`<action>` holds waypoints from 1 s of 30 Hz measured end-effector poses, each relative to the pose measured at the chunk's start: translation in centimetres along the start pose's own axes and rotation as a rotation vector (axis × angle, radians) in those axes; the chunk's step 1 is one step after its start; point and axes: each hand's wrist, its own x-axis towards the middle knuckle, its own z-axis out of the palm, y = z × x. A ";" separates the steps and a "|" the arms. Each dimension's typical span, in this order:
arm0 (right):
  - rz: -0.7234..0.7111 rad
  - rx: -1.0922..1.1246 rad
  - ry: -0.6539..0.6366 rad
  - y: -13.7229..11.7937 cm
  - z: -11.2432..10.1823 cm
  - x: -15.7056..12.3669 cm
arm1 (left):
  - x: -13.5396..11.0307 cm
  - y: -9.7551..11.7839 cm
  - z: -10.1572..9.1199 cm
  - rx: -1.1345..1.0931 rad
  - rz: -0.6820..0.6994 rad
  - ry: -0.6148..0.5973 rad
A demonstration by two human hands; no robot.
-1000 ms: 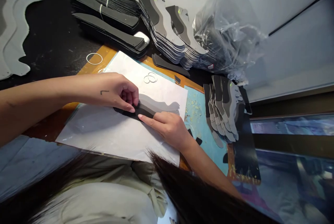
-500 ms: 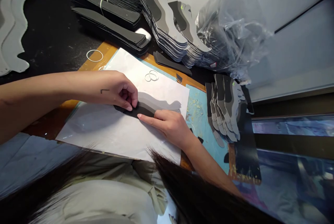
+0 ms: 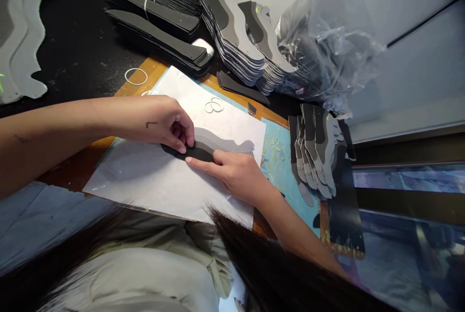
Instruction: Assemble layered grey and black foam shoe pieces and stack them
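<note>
A layered cutout (image 3: pixel 218 147) of dark and lighter grey sheet, with a wavy outline, lies on a white paper sheet (image 3: pixel 189 94). My left hand (image 3: pixel 170 128) pinches its dark left end between thumb and fingers. My right hand (image 3: pixel 232 174) is on the dark strip, with its index finger stretched along it and the fingertips on its edge. Small rubber bands (image 3: pixel 214 105) lie on the paper just above the cutout. My fingers hide part of the cutout.
Stacks of grey cutouts (image 3: pixel 232 36) and banded bundles of dark strips (image 3: pixel 152 16) stand at the back, beside a clear plastic bag (image 3: pixel 327 36). More cutouts (image 3: pixel 312 157) lie on a blue-painted board (image 3: pixel 279 166) at right. My own hair hangs across the bottom of the view.
My right index finger has slid left along the dark strip. The whole view has drifted slightly, so the table contents sit a little further right.
</note>
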 end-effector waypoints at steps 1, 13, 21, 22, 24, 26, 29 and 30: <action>-0.004 -0.017 -0.044 -0.1 -0.3 0.3 | -0.1 0.1 -0.1 -0.005 -0.003 -0.003; 0.043 0.255 -0.115 0.8 -1.6 1.9 | 0.6 -1.4 -0.2 -0.037 0.047 -0.081; 0.418 0.341 0.407 5.1 -1.1 -3.1 | 0.8 -1.9 -0.2 0.039 0.077 -0.112; 0.413 0.318 0.407 5.4 -0.9 -3.3 | 0.9 -1.8 -0.1 0.055 0.073 -0.104; 0.380 0.288 0.368 5.7 -0.5 -3.5 | 1.0 -1.4 0.2 0.113 0.059 -0.079; 0.343 0.286 0.312 5.8 -0.2 -3.3 | 1.0 -0.9 0.6 0.192 0.073 -0.027; 0.309 0.307 0.260 5.7 0.1 -3.1 | 0.7 -0.2 1.3 0.267 0.237 0.091; 0.299 0.315 0.253 5.7 0.1 -3.0 | 0.7 0.0 1.6 0.281 0.330 0.140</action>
